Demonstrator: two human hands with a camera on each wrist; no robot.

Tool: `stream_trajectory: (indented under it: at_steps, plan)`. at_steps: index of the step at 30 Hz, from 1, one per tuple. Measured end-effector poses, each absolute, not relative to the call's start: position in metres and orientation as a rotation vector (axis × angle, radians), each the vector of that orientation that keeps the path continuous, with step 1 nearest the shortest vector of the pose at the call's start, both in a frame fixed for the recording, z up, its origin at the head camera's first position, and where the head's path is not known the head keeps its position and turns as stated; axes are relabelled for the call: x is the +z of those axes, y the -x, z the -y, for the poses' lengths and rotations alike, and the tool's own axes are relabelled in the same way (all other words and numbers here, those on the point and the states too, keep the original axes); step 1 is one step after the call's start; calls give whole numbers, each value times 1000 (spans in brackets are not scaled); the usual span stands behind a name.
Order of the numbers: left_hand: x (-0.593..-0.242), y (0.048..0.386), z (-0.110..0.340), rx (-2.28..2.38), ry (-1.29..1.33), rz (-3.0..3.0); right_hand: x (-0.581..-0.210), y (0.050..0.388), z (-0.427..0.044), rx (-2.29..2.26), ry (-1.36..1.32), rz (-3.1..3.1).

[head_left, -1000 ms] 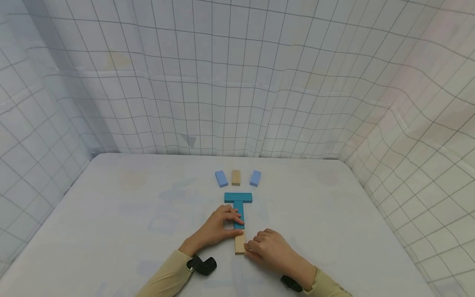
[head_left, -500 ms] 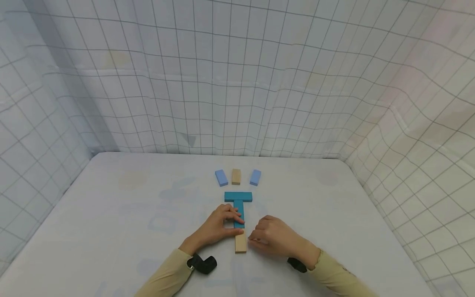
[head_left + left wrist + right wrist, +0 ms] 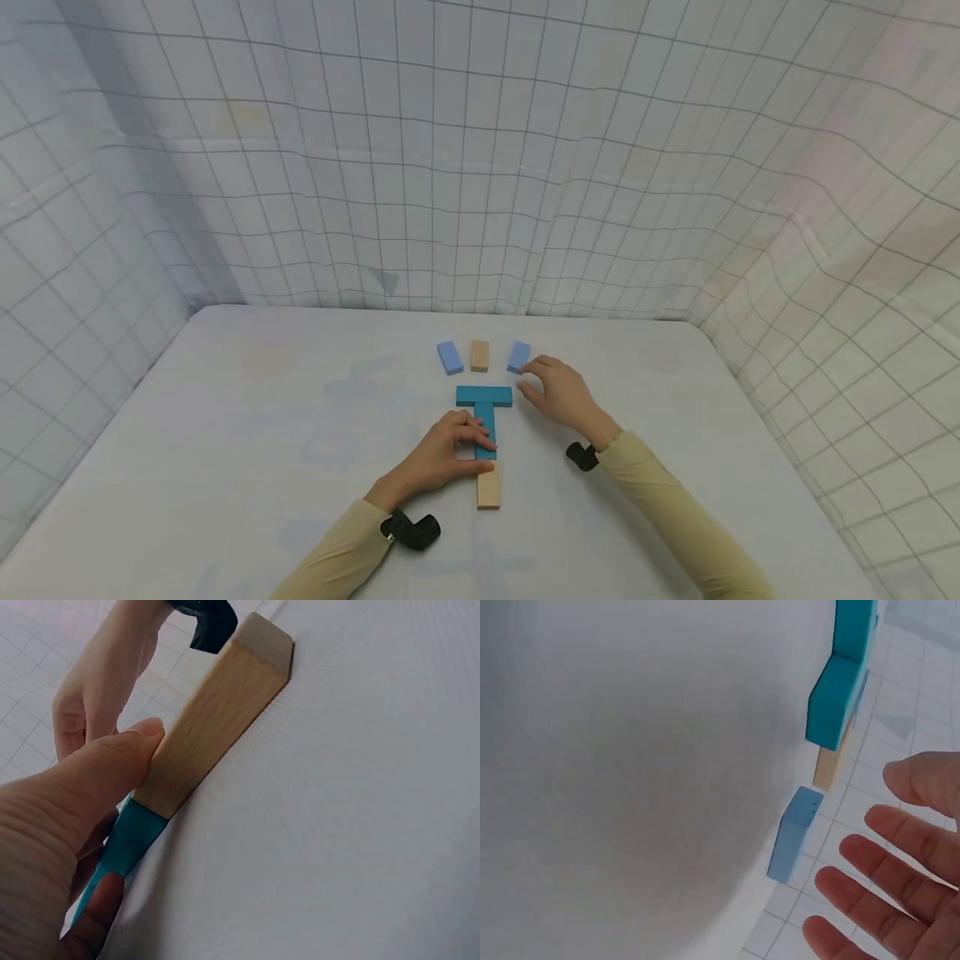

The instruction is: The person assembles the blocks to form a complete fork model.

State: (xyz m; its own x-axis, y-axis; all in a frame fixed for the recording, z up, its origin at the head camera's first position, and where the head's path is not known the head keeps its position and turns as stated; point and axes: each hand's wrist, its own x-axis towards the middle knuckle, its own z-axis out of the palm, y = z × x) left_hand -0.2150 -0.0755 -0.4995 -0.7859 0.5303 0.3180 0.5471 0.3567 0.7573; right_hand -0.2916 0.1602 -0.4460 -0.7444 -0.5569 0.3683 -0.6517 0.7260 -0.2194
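Two teal blocks form a T on the white table: a crossbar (image 3: 483, 396) and a stem (image 3: 486, 419). A wooden block (image 3: 488, 493) continues the stem toward me, end to end with it. My left hand (image 3: 438, 457) rests at that join, thumb against the wooden block and fingers over the teal stem. Beyond the crossbar, my right hand (image 3: 561, 393) hovers beside the right light-blue block (image 3: 518, 355), fingers apart and nothing between them. In the right wrist view a gap shows between the fingers and this light-blue block (image 3: 793, 832).
Behind the T lie another wooden block (image 3: 480, 356) and a tilted light-blue block (image 3: 450, 357), apart from each other. Gridded white curtains (image 3: 480, 167) surround the table (image 3: 262, 433) at the back and sides.
My right hand has left the side of the near wooden block and moved forward to the right light-blue block, its fingers spreading. My left hand has stayed in place.
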Motion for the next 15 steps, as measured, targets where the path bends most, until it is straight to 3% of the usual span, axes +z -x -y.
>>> stream_trajectory:
  at_steps: [6,15]
  plan:
    - [-499,215,75,-1450,1006,2580,-451,318,-155,553,-757,2819]
    - [-500,215,75,-1465,985,2586,-454,339,-146,633,-670,2957]
